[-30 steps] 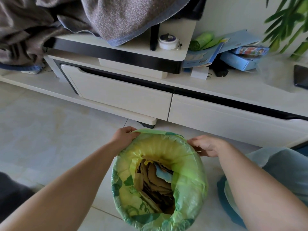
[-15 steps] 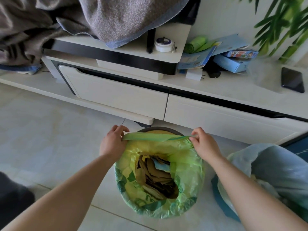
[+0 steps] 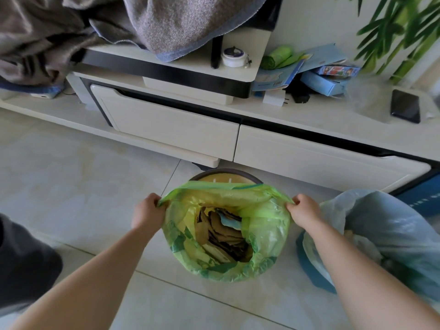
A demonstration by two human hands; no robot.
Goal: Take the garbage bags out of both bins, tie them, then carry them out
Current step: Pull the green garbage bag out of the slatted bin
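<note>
A green garbage bag (image 3: 266,234) holding brown paper scraps sits in a round bin whose dark far rim (image 3: 226,172) shows behind it. My left hand (image 3: 146,213) pinches the bag's left edge and my right hand (image 3: 303,211) pinches its right edge, stretching the far lip taut and off the far rim. To the right, a pale blue garbage bag (image 3: 385,229) bulges out of a blue bin (image 3: 312,270), touched by neither hand.
A low white cabinet with drawers (image 3: 171,129) runs behind the bins. On it lie grey blankets (image 3: 142,22), a roll of green bags (image 3: 277,55), blue boxes (image 3: 326,79) and a phone (image 3: 404,108). A plant (image 3: 400,32) stands at the far right. Tiled floor (image 3: 71,182) spreads left.
Both hands have pulled the green bag's far edge up and off the bin's far rim, then spread apart sideways. The view has tilted back, showing more of the cabinet.
</note>
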